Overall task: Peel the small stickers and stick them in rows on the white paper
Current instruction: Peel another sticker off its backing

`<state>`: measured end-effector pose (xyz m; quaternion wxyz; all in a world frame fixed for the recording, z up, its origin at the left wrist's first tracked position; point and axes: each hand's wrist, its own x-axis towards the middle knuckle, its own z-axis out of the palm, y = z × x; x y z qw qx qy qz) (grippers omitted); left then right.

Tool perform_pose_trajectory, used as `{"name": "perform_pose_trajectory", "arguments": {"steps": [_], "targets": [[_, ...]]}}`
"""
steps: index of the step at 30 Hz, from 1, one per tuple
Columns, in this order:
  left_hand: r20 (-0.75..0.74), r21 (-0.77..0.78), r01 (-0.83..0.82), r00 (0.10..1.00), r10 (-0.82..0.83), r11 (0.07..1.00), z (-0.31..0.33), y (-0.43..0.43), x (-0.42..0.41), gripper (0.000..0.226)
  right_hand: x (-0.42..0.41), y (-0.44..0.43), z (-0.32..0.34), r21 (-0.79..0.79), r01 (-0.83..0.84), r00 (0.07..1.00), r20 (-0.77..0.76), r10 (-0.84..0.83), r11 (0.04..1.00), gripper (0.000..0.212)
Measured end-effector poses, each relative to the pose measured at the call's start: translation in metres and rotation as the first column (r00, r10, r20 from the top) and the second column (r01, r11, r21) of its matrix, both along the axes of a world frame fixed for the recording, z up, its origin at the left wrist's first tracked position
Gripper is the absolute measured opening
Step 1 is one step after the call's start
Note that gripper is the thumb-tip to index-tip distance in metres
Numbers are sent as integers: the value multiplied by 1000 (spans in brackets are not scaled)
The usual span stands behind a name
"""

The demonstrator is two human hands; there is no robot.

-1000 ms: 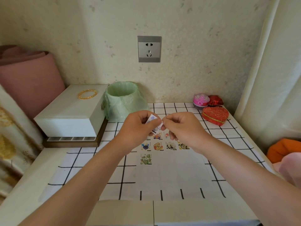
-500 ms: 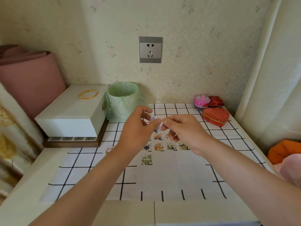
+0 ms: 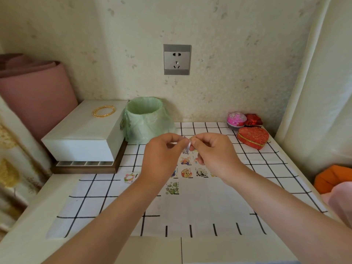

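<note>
Far left: white box (image 3: 83,134) with a gold bangle (image 3: 103,111) on its lid, just beside a green-lined bin (image 3: 146,119).
Left hand (image 3: 162,159): raised above the table, fingers curled, thumb and forefinger pinching one edge of a small sticker (image 3: 188,146).
Right hand (image 3: 215,155): fingertips pinching the sticker's other edge.
White paper (image 3: 200,206): flat on the checked cloth (image 3: 91,206) beneath both hands, stuck stickers (image 3: 186,172) in rows at its far end.
Far right: red heart-shaped box (image 3: 253,138).
</note>
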<state>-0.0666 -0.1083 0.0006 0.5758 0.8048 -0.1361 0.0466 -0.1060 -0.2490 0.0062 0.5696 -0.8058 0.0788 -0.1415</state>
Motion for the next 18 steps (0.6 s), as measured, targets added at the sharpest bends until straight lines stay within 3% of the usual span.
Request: {"name": "perform_pose_trajectory", "arguments": {"steps": [9,18], "targets": [[-214,-185,66,971,-106,980,3,-2,-4,7,1,-4,-5,-273,32,996,94,-7,961,23],[-246,-251,91,957,-155,964,3,-3,-4,9,2,-6,-5,-278,48,994,108,-19,959,23]]}}
